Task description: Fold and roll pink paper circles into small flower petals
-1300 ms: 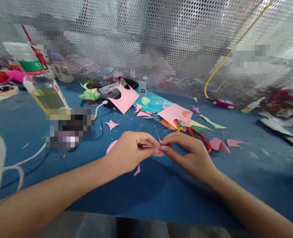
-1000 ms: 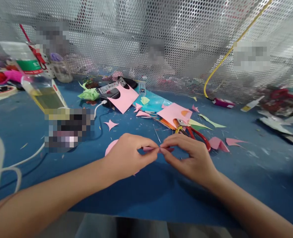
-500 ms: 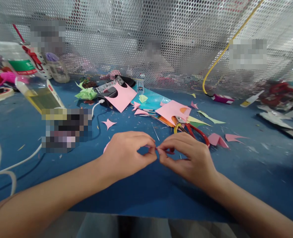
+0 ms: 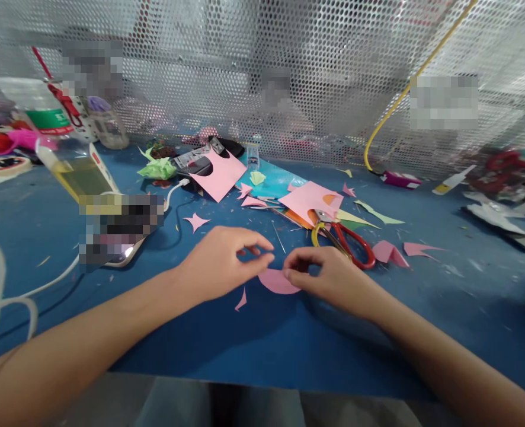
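My right hand (image 4: 327,273) has its thumb and fingertips pinched at the edge of a round-edged piece of pink paper (image 4: 277,282), part of which the hand covers. Just left of that paper, my left hand (image 4: 227,261) holds nothing, its thumb and fingers apart. A small pointed pink scrap (image 4: 242,300) lies below my left fingers. Behind my right hand rest scissors (image 4: 355,243) with red and yellow handles, their blades near a cut pink sheet (image 4: 311,198).
Another cut pink sheet (image 4: 220,175) leans on dark items. Pink and green scraps (image 4: 197,222) are scattered about. At left sit a phone (image 4: 129,228) with a white cable and a bottle of yellowish liquid (image 4: 73,172). A perforated metal screen (image 4: 325,77) closes the back.
My hands have come apart, the left moving slightly left and its fingers parting. The round-edged pink paper now shows at my right fingertips, and a small pink scrap lies on the table.
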The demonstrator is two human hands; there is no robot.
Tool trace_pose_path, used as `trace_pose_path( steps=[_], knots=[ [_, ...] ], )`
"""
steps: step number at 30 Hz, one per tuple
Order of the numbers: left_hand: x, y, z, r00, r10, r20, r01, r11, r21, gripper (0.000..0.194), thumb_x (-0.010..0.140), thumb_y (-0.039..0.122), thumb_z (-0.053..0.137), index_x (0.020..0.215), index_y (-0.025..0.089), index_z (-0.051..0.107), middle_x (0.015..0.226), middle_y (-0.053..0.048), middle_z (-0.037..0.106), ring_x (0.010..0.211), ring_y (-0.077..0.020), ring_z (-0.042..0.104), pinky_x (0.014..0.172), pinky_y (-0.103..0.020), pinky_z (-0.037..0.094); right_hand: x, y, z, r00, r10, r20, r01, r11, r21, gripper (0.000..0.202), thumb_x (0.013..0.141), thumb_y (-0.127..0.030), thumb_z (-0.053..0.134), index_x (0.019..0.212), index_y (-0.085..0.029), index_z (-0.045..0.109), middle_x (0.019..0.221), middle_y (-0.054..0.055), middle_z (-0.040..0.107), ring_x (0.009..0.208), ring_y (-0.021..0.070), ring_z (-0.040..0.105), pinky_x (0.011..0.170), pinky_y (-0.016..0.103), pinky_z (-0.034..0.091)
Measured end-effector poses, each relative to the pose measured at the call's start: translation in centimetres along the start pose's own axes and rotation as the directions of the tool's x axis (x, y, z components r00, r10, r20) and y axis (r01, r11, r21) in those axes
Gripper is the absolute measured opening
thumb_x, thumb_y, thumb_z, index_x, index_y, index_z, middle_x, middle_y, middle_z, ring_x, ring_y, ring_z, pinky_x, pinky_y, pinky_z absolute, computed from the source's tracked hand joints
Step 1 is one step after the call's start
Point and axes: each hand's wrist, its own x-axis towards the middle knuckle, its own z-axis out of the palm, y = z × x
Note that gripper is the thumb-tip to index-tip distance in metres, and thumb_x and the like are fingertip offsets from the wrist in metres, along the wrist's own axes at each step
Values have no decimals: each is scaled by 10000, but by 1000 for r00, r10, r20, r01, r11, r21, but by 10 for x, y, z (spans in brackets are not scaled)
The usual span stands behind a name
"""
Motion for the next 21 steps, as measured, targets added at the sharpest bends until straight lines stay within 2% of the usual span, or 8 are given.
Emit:
trace_pose_path(
  steps=[2, 4, 6, 12, 17, 21],
  knots=[
    [-1, 1, 7, 986, 53, 155, -63, 996, 62, 179, 807, 259, 523, 882, 212, 679, 858, 5, 692, 788, -138, 625, 715, -240, 476, 5, 6, 3, 997, 42, 63, -39, 998, -53, 140, 733, -239, 503, 661, -201, 616, 588, -29, 570, 549, 109, 502, 504, 227, 365],
    [-2, 1, 14, 962, 85, 259, -130, 978, 162, 212, 831, 234, 483, 850, 198, 691, 880, -18, 681, 832, -164, 617, 724, -267, 467, 8, 10, 7, 998, 43, 37, -39, 994, -103, 118, 714, -243, 517, 659, -196, 611, 590, -29, 560, 547, 106, 487, 498, 228, 340],
    [-3, 1, 19, 946, 99, 309, -175, 957, 230, 239, 841, 218, 457, 861, 188, 693, 913, -37, 662, 839, -178, 608, 697, -281, 464, 10, 11, 10, 1000, 27, -11, -28, 992, -126, 82, 686, -243, 540, 677, -191, 603, 614, -26, 553, 563, 107, 484, 509, 229, 331],
    [-3, 0, 27, 949, 139, 283, -223, 930, 291, 245, 847, 198, 440, 841, 157, 681, 896, -60, 609, 774, -173, 582, 682, -300, 454, 17, 9, 13, 998, 51, -36, -55, 994, -95, 71, 687, -236, 514, 657, -192, 561, 563, -48, 454, 534, 99, 424, 504, 232, 287],
    [-3, 0, 29, 949, 141, 281, -232, 917, 325, 275, 861, 211, 424, 797, 155, 686, 845, -61, 604, 733, -173, 577, 640, -300, 436, 18, 18, 12, 997, 66, 29, -64, 997, -50, 34, 661, -202, 511, 630, -190, 505, 562, -60, 413, 551, 92, 400, 491, 214, 280],
    [-3, -1, 28, 948, 146, 282, -237, 917, 322, 291, 869, 233, 413, 801, 159, 687, 855, -52, 605, 733, -169, 575, 640, -301, 427, 15, 23, 8, 993, 85, 78, -83, 996, -34, 91, 667, -197, 499, 595, -188, 444, 523, -72, 368, 525, 83, 350, 467, 206, 254]
  ],
)
